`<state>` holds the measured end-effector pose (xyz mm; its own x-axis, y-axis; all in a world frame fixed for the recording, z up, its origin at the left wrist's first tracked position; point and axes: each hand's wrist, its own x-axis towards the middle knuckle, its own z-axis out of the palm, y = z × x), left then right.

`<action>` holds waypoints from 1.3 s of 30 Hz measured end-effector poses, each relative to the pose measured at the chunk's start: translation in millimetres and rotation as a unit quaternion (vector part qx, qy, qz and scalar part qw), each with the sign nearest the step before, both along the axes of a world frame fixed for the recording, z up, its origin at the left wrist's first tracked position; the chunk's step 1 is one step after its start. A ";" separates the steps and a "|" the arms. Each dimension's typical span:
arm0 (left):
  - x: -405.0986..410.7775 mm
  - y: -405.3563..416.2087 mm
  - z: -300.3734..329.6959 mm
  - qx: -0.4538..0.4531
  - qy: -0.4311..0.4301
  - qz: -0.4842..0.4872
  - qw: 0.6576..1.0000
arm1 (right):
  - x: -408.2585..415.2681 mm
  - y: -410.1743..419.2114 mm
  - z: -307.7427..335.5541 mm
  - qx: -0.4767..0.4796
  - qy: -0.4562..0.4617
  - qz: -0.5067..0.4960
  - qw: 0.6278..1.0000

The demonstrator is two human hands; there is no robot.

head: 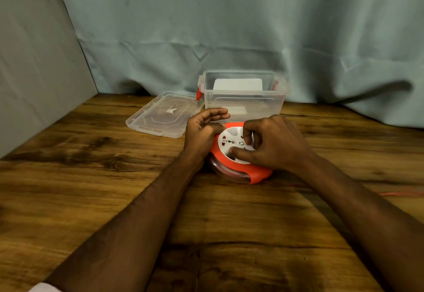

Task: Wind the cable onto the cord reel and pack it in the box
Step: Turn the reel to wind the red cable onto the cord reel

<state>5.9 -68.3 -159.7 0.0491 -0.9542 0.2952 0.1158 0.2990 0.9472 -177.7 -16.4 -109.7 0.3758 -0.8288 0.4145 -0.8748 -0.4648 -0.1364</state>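
Gripping the cord reel (238, 154): left hand (202, 131) curled at its rim, right hand (273, 144) pinching its face.

cable (400, 193): blurred, cut by right edge | cord reel (238, 165): right side hidden under right hand (275, 144)

My two bare arms and hands, seen from above.

My left hand (202, 131) and right hand (275, 144) carry no rings, watch, bands or gloves, and both forearms are uncovered from wrist to the frame's lower edge. The only clothing I can see is a pale, whitish scrap of sleeve (43, 287) at the bottom left corner, beside my left arm.
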 end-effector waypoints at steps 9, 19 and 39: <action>-2.7 4.9 0.3 -0.033 -0.024 -0.002 0.999 | -16.9 -7.2 12.3 0.082 0.091 0.050 0.991; -2.2 5.2 0.6 -0.043 -0.042 -0.002 0.998 | -28.0 -9.6 19.7 0.167 0.031 0.091 0.981; -1.4 3.2 0.0 -0.022 -0.017 0.001 1.000 | -25.6 -6.6 16.6 0.125 0.001 0.048 0.991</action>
